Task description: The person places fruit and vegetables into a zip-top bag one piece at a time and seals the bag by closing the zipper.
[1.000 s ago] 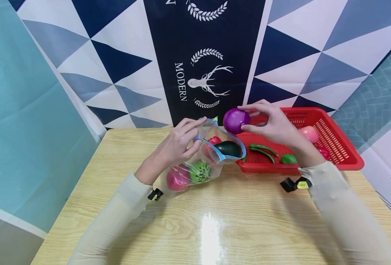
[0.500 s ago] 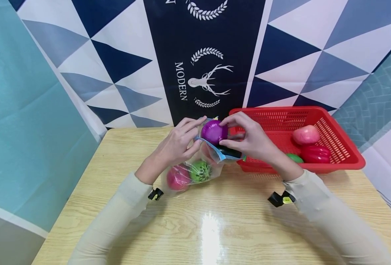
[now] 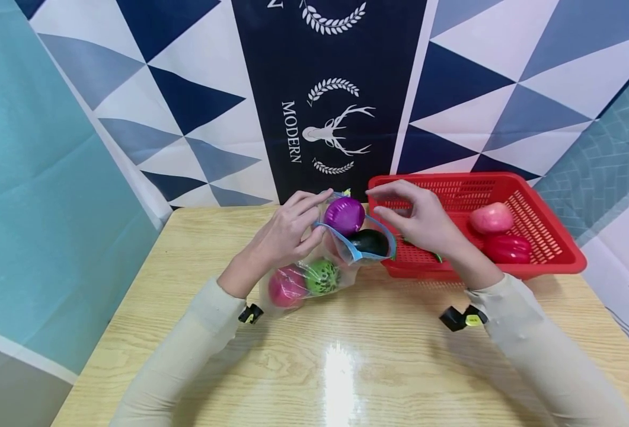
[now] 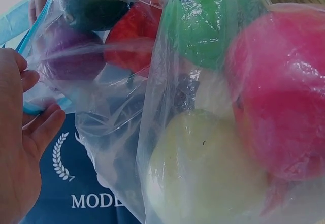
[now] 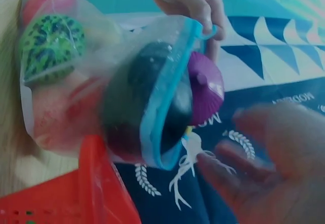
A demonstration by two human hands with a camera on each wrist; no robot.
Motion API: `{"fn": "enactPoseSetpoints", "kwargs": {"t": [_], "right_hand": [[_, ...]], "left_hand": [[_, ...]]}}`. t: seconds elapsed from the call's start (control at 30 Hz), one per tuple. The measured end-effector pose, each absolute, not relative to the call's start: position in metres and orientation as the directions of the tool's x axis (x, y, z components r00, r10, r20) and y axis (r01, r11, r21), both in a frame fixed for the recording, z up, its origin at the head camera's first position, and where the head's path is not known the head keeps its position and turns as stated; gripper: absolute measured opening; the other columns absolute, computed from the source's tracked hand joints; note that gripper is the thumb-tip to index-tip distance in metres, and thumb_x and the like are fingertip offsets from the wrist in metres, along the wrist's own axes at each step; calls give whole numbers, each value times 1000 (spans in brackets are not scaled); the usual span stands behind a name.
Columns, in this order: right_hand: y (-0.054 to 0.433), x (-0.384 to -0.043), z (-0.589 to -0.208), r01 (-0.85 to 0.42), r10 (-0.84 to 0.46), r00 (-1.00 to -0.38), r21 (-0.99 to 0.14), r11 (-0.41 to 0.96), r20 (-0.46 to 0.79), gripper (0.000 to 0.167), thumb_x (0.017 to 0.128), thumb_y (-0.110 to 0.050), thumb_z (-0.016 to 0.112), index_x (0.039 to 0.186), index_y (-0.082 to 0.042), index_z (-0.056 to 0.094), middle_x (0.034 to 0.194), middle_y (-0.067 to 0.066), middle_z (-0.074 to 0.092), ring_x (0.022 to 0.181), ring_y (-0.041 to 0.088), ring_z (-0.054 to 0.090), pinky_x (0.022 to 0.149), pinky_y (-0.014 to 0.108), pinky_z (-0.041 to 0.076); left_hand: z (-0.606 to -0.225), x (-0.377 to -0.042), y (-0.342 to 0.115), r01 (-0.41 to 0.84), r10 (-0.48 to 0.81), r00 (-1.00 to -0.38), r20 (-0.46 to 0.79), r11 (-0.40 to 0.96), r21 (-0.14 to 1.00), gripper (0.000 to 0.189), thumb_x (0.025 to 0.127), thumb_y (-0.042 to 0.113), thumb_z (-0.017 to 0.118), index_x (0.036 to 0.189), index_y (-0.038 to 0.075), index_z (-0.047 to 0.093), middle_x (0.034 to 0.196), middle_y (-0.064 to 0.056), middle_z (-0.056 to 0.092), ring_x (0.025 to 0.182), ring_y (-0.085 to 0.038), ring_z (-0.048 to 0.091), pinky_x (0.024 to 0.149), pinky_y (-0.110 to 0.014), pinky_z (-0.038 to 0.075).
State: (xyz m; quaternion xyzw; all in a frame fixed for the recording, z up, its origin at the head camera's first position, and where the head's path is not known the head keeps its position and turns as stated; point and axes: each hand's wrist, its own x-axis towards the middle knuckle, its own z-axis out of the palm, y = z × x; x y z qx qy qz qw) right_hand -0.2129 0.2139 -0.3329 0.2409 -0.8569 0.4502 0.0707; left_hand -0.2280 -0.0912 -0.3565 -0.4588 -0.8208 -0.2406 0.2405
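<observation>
My left hand pinches the blue-edged rim of a clear zip bag, which leans on the table with its mouth open. A purple onion sits in the bag's mouth beside a dark green oval fruit or vegetable. Lower in the bag lie a green spotted ball-shaped fruit and a pink-red fruit. The left wrist view also has a pale round fruit and a red one behind the plastic. Just right of the onion, apart from it, is my right hand, holding nothing, fingers spread from the thumb.
Beside the bag on the right stands a red plastic basket. Inside are a pink fruit, a red bell pepper and a green chili partly hidden by my right hand. A patterned cloth hangs behind the wooden table.
My right hand carried the onion left from above the basket into the bag's mouth, let go, and drew back slightly right. The left hand has stayed on the rim.
</observation>
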Motion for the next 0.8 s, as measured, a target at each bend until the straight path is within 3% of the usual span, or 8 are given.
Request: {"fn": "enactPoseSetpoints", "kwargs": {"t": [0.13,0.23,0.37,0.47,0.6,0.8], "right_hand": [[224,-217,-333,-332,-295,-938,-713,618,181,40,107,-12,74,146,-3,71,140,25,76,123,41,75,87,7,54],[226,-219,-336,-296,-342,-937,-674,677,68,41,107,-14,75,147,-2,71,137,26,77,117,39,76,84,18,58],[222,-220,-340,-285,-391,-921,-673,682,-6,38,104,-7,76,141,2,74,128,27,80,97,31,76,76,25,61],[219,-220,-338,-269,-384,-923,-691,671,-14,33,103,-2,76,135,4,77,118,26,82,85,24,72,69,25,60],[216,-222,-327,-249,-339,-941,-720,648,20,27,104,-1,74,130,6,80,109,25,83,81,20,71,66,22,59],[202,-222,-293,-216,-215,-970,-805,553,112,27,107,-7,71,131,-1,82,116,23,84,81,11,75,71,17,62]], "left_hand": [[-357,-228,-91,875,637,-447,628,457,160,18,103,11,64,87,5,60,160,-26,66,133,-38,69,101,-43,67],[-358,-228,-91,875,634,-445,633,458,157,18,103,11,64,86,5,60,160,-26,66,133,-37,69,101,-43,67],[-358,-228,-91,874,635,-451,628,458,165,18,103,11,65,87,5,60,161,-25,66,134,-38,69,99,-43,68],[-357,-228,-93,875,635,-452,627,453,171,19,103,11,64,86,5,59,161,-25,65,134,-38,68,100,-44,67],[-349,-228,-100,894,611,-408,678,420,160,23,103,11,60,82,5,56,159,-27,66,130,-40,68,102,-49,66],[-319,-230,-121,933,506,-302,808,331,142,26,101,12,54,76,3,54,151,-34,69,127,-49,71,98,-52,61]]}}
